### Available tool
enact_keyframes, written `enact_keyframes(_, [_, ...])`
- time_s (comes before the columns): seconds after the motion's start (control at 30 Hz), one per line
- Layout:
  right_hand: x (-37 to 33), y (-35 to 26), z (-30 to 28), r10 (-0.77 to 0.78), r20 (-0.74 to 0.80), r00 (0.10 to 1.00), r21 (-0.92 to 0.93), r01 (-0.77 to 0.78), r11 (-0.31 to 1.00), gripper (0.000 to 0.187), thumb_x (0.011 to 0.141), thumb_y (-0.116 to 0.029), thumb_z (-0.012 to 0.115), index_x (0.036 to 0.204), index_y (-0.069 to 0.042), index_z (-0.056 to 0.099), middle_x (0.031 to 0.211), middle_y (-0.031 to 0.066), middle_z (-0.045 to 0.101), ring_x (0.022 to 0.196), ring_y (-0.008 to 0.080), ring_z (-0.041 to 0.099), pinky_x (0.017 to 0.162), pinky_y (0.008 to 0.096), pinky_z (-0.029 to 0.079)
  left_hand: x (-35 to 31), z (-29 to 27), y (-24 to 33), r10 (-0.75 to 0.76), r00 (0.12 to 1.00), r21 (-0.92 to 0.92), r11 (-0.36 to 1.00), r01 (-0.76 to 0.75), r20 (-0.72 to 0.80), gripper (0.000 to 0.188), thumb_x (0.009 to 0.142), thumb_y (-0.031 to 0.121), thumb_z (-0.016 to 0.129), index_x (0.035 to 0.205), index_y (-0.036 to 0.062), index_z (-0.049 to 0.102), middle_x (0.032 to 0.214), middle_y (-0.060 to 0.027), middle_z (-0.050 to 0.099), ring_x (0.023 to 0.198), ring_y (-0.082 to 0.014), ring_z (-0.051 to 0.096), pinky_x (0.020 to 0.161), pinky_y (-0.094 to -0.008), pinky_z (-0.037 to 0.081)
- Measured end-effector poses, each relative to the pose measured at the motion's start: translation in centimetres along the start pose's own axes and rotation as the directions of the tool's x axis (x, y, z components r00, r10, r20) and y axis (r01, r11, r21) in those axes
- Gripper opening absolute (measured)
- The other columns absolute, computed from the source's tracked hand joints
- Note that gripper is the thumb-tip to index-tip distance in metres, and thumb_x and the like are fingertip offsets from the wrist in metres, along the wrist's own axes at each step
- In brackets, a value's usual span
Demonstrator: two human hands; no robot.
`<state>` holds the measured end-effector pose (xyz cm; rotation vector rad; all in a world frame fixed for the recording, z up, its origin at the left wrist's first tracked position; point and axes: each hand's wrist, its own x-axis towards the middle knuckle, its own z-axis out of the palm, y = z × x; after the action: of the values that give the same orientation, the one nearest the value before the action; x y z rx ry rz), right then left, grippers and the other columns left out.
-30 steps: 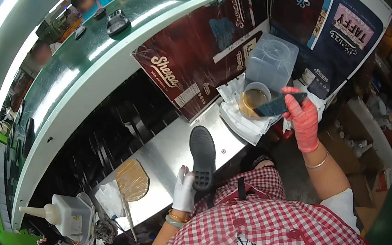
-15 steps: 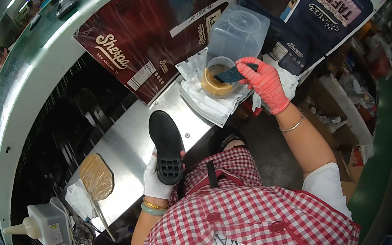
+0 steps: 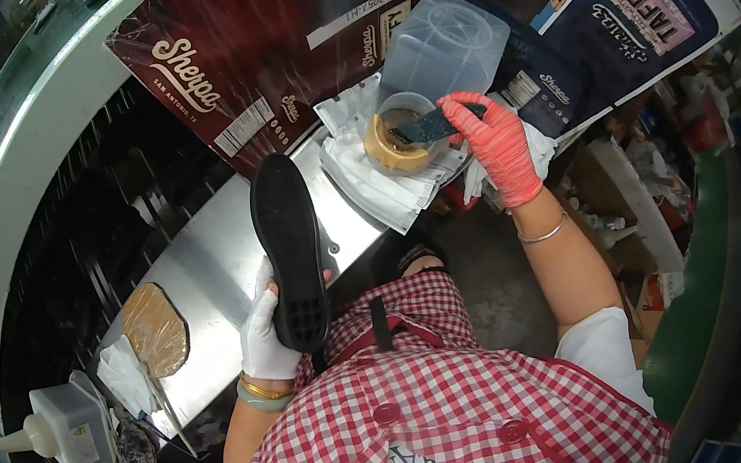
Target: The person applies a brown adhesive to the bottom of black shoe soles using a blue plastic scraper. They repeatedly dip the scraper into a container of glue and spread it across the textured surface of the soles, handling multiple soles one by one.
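Black shoe sole: held in left hand, white glove, fingers clamped around its heel end, seen against near edge of metal bench. Right hand, red glove, fingers clamped on dark flat tool; tool's far end is inside round cup, contact with contents unclear. Cup stands on white cloths, just beside clear plastic container; tan wrapped pad lies farther left on bench

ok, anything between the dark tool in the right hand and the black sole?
Yes, the cup: with the dark tool apparently dipped inside, the cup's left wall intervenes. Past that, nothing visible blocks the black sole.
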<state>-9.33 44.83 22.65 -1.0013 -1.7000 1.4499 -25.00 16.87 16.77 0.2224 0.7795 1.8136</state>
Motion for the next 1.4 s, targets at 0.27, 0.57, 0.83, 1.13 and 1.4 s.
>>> enact_keyframes(0.27, [0.4,1.5,-0.9,0.051,0.041,0.998,0.062,-0.054,0.997,0.024,0.088,-0.021,0.063,0.100,0.000,0.064,0.082,0.0034,0.064,0.067,0.0070,0.058,0.058,0.0191,0.046,0.0,-0.9,-0.2,-0.015,0.999,-0.039,0.999,0.014,-0.034,0.065,0.095,0.047,0.040,0.145,0.0107,0.019,0.135,-0.0128,0.044,0.109,-0.0300,0.057,0.092,-0.0365,0.048])
enact_keyframes(0.57, [-8.2,-2.2,6.5,0.066,0.252,0.966,0.338,-0.151,0.929,0.026,0.092,-0.025,0.058,0.103,-0.002,0.062,0.077,0.0039,0.064,0.057,0.0062,0.059,0.048,0.0151,0.041,0.1,-1.7,-0.5,0.019,0.999,-0.061,0.998,-0.021,-0.037,0.085,0.086,0.071,0.026,0.144,0.0093,0.021,0.129,-0.0164,0.047,0.105,-0.0285,0.058,0.081,-0.0351,0.053])
enact_keyframes(0.83, [-10.3,-2.6,10.6,0.011,0.267,0.964,0.319,-0.099,0.943,0.021,0.090,-0.019,0.060,0.101,-0.002,0.064,0.077,0.0027,0.063,0.061,0.0059,0.059,0.050,0.0167,0.042,-0.6,-1.1,0.1,0.036,0.999,-0.051,0.998,-0.034,0.033,0.087,0.084,0.075,0.022,0.146,0.0147,0.020,0.129,-0.0154,0.048,0.109,-0.0286,0.057,0.083,-0.0352,0.051])
enact_keyframes(1.13, [-11.9,-3.0,10.7,0.033,0.290,0.956,0.194,-0.092,0.977,0.015,0.089,-0.011,0.059,0.096,0.000,0.065,0.081,0.0043,0.065,0.064,0.0059,0.059,0.052,0.0197,0.046,-0.1,-1.0,0.2,0.044,0.999,-0.190,0.981,-0.044,-0.009,0.082,0.086,0.072,0.021,0.146,0.0162,0.019,0.140,-0.0124,0.037,0.119,-0.0328,0.048,0.094,-0.0426,0.044])
enact_keyframes(1.4, [-13.4,-3.2,11.2,-0.160,0.319,0.934,0.173,0.109,0.979,0.012,0.086,-0.004,0.060,0.094,0.005,0.063,0.082,0.0078,0.067,0.071,0.0073,0.060,0.064,0.0209,0.049,0.7,-0.2,0.6,0.075,0.997,-0.316,0.946,-0.069,0.007,0.080,0.087,0.071,0.017,0.146,0.0162,0.018,0.140,-0.0155,0.036,0.121,-0.0359,0.045,0.100,-0.0493,0.039])
